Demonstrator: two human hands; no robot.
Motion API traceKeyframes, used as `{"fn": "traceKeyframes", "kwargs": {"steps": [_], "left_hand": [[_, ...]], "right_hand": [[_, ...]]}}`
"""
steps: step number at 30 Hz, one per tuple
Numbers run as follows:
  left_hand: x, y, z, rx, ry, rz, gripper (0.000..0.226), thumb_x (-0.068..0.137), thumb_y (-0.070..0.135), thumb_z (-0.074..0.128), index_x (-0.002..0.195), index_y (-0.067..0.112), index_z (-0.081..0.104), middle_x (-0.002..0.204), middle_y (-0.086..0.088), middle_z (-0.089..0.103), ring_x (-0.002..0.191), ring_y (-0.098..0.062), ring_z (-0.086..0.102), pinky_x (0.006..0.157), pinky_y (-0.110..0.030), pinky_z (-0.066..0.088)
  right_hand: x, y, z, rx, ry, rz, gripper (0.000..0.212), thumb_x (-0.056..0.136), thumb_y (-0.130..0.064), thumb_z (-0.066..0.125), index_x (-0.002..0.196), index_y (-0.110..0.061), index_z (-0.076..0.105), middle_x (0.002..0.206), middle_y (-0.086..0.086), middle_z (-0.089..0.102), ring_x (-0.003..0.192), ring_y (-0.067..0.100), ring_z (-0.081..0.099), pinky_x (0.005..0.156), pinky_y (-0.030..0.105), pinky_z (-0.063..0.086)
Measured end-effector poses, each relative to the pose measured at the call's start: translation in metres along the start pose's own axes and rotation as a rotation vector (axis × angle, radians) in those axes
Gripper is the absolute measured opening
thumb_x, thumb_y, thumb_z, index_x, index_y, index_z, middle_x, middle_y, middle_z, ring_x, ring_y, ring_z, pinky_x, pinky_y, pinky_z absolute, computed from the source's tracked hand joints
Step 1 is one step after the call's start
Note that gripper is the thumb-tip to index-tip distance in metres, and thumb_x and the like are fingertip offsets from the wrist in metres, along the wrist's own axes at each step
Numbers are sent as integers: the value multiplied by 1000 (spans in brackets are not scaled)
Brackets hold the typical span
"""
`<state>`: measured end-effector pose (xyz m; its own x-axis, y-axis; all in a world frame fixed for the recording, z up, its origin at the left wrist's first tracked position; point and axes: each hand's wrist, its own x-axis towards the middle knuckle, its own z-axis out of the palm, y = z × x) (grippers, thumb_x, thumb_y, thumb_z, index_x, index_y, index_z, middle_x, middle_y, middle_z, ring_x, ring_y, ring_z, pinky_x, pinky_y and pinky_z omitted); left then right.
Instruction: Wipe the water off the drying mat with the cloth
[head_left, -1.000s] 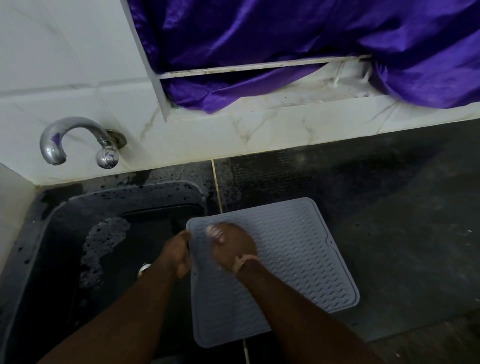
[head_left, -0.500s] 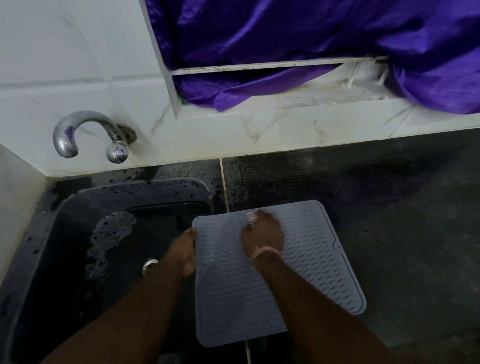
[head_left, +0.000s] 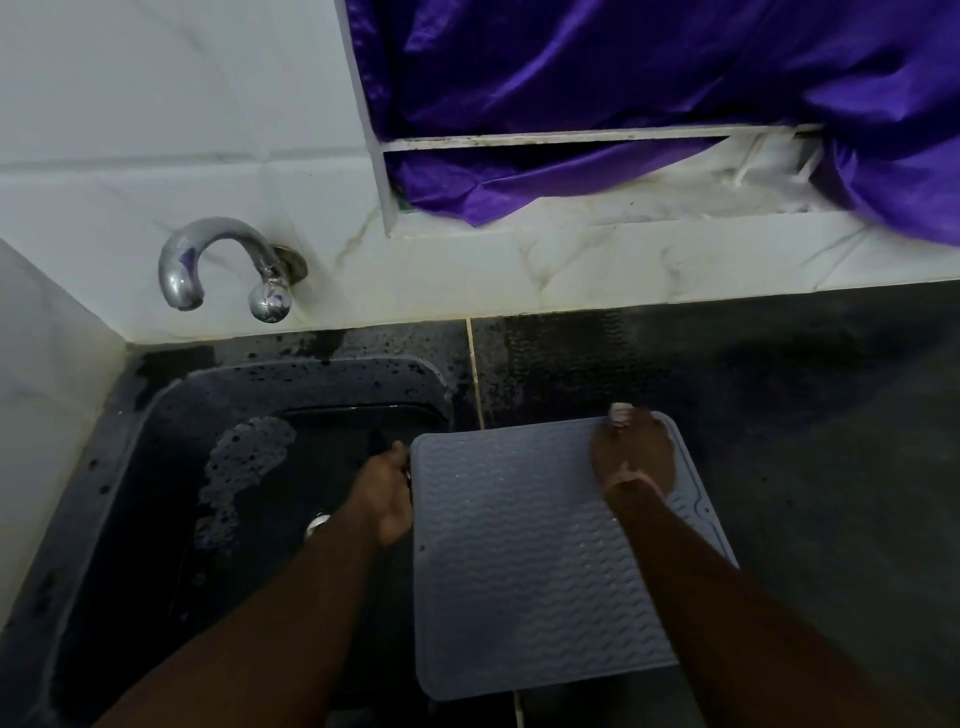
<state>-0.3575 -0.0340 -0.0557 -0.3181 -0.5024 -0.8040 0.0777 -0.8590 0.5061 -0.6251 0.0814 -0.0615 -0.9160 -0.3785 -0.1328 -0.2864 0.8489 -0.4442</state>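
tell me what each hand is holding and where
The left hand grips the drying mat at its left edge, near the far corner. The right hand presses the cloth onto the mat's far right corner, the cloth mostly hidden beneath it.

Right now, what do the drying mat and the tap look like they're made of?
Drying mat: probably silicone or soft rubber, matte grey, judging by its moulded wavy ridges and rounded corners. Tap: metal, likely chrome-plated, since its curved spout mirrors the purple curtain.

Two hands are in view — the left hand (head_left: 387, 493) and the right hand (head_left: 631, 454) — with one grey drying mat (head_left: 535, 561), one small cloth (head_left: 620, 414), one tap (head_left: 223, 267), one dark sink (head_left: 156, 415) and one purple curtain (head_left: 649, 78).
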Motion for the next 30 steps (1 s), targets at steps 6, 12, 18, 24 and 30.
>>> {"fn": "traceKeyframes", "kwargs": {"steps": [6, 12, 18, 24, 30], "left_hand": [[2, -2, -6, -55, -36, -32, 44, 107, 33, 39, 129, 3, 62, 105, -18, 73, 92, -30, 69, 81, -44, 54], [16, -2, -16, -171, -120, -77, 97, 87, 84, 24, 127, 5, 63, 125, -26, 67, 120, -41, 61, 94, -49, 50], [22, -3, -22, -197, -181, -111, 116, 73, 95, 18, 131, 3, 59, 131, -27, 63, 125, -43, 58, 100, -53, 48], [26, -2, -23, -266, -213, -134, 115, 74, 96, 19, 134, 6, 59, 137, -27, 58, 131, -45, 53, 114, -62, 34], [33, -8, -25, -310, -208, -137, 112, 77, 93, 19, 130, 4, 61, 129, -28, 64, 117, -44, 62, 100, -56, 47]], "right_hand": [[-37, -31, 36, -55, -87, -92, 41, 93, -31, 50, 128, -11, 57, 123, 14, 60, 113, 34, 57, 89, 42, 51], [-141, -97, 89, -35, -348, -493, 34, 88, -41, 43, 114, -27, 60, 109, -2, 60, 103, 20, 59, 88, 37, 52], [-134, -112, 70, 367, -510, -413, 18, 97, -36, 51, 96, -27, 67, 96, -7, 69, 89, 12, 63, 86, 32, 52], [-64, -61, 50, 155, -76, -114, 38, 91, -31, 57, 126, -19, 63, 120, 11, 65, 110, 34, 60, 89, 41, 52], [-108, -95, 78, 44, -176, -269, 40, 88, -29, 54, 125, -16, 60, 120, 11, 59, 108, 32, 58, 84, 39, 50]]}}
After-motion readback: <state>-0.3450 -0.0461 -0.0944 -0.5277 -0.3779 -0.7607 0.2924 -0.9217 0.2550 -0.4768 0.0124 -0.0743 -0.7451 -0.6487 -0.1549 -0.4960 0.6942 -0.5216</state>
